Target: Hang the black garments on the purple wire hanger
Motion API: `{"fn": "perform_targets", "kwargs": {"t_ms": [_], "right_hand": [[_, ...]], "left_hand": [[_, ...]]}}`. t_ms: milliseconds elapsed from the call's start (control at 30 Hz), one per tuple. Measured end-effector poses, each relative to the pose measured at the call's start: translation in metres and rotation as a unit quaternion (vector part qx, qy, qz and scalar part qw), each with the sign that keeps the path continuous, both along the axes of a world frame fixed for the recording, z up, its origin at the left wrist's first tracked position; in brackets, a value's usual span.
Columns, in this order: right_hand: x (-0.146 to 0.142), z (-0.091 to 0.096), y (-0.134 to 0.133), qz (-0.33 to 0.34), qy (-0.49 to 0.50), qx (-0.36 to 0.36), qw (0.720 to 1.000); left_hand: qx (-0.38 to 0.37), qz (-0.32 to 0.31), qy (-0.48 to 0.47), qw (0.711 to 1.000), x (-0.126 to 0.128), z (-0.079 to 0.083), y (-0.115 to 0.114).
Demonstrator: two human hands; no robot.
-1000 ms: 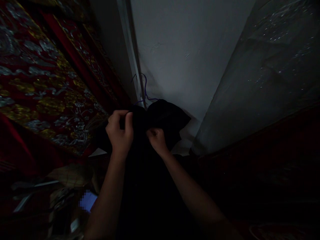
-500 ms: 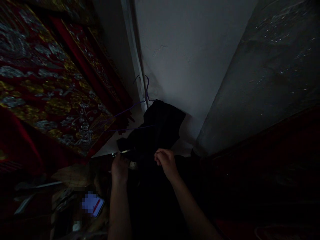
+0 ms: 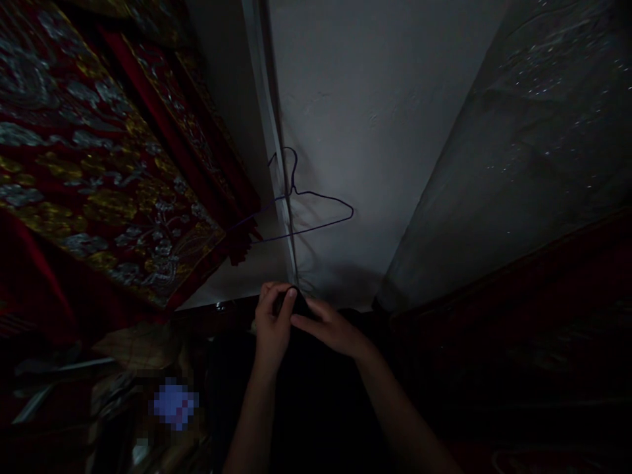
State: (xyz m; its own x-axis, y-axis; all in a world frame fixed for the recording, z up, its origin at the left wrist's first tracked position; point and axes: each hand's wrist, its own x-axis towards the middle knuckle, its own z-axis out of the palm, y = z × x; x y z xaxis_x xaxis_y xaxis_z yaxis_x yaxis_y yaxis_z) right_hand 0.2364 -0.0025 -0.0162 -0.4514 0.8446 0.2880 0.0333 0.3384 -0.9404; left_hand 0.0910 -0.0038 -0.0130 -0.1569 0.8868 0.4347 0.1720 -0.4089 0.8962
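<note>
A thin purple wire hanger (image 3: 320, 230) hangs bare from a narrow strip on the wall. Below it, my left hand (image 3: 273, 313) pinches a piece of black cloth (image 3: 300, 304) between thumb and fingers. My right hand (image 3: 332, 327) is closed on the same cloth from the right, its fingers close to those of my left. In the dim light the cloth merges with the dark area beneath, so its full shape cannot be made out.
A red hanging cloth (image 3: 113, 204) with gold and silver embroidery fills the left side. A grey glittery sheet (image 3: 484, 151) leans at the right. At the lower left are a tan bag-like thing (image 3: 138, 345) and a lit, pixelated screen (image 3: 174, 403).
The black cloth has come off the hanger and moved down towards me. My hands have drawn together and both grip it. The hanger's right end now shows bare against the wall.
</note>
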Motion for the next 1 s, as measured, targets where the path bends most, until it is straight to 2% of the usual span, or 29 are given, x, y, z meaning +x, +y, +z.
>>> {"fn": "perform_targets", "kwargs": {"t_ms": [67,133,200,267,367,467,533,633,767,833,900,1000], "right_hand": [[0.007,0.013,0.012,0.006,-0.035,0.029,0.999],[0.016,0.028,0.029,-0.025,-0.051,0.077,0.995],[0.021,0.042,0.052,-0.086,-0.02,0.143,0.986],[0.02,0.05,0.079,-0.163,0.033,0.18,0.97],[0.007,0.045,0.118,-0.228,0.057,0.167,0.957],[-0.006,0.023,0.147,-0.222,-0.002,0.136,0.966],[-0.008,0.007,0.154,-0.213,-0.045,0.103,0.971],[0.004,-0.005,0.15,-0.221,-0.063,0.082,0.97],[0.036,0.006,0.131,-0.27,-0.094,0.104,0.953],[0.052,0.016,0.12,-0.288,-0.121,0.112,0.943],[0.064,0.027,0.111,-0.309,-0.136,0.124,0.933],[0.078,0.04,0.1,-0.344,-0.143,0.143,0.917]], "left_hand": [[-0.041,-0.066,0.005,0.997,-0.014,-0.007,0.006],[-0.114,-0.163,0.03,0.98,-0.029,-0.014,0.008],[-0.173,-0.234,0.099,0.952,-0.041,-0.02,0.009],[-0.199,-0.261,0.17,0.929,-0.05,-0.021,0.008],[-0.188,-0.235,0.214,0.929,-0.059,-0.011,0.007],[-0.167,-0.188,0.237,0.938,-0.071,0.005,0.008],[-0.173,-0.18,0.258,0.933,-0.083,0.01,0.009],[-0.208,-0.164,0.312,0.912,-0.105,0.005,0.01],[-0.251,-0.169,0.39,0.869,-0.134,-0.011,0.011],[-0.239,-0.162,0.411,0.865,-0.142,-0.01,0.015],[-0.192,-0.114,0.424,0.878,-0.144,0.001,0.022],[-0.068,-0.025,0.412,0.908,-0.139,0.032,0.035]]}}
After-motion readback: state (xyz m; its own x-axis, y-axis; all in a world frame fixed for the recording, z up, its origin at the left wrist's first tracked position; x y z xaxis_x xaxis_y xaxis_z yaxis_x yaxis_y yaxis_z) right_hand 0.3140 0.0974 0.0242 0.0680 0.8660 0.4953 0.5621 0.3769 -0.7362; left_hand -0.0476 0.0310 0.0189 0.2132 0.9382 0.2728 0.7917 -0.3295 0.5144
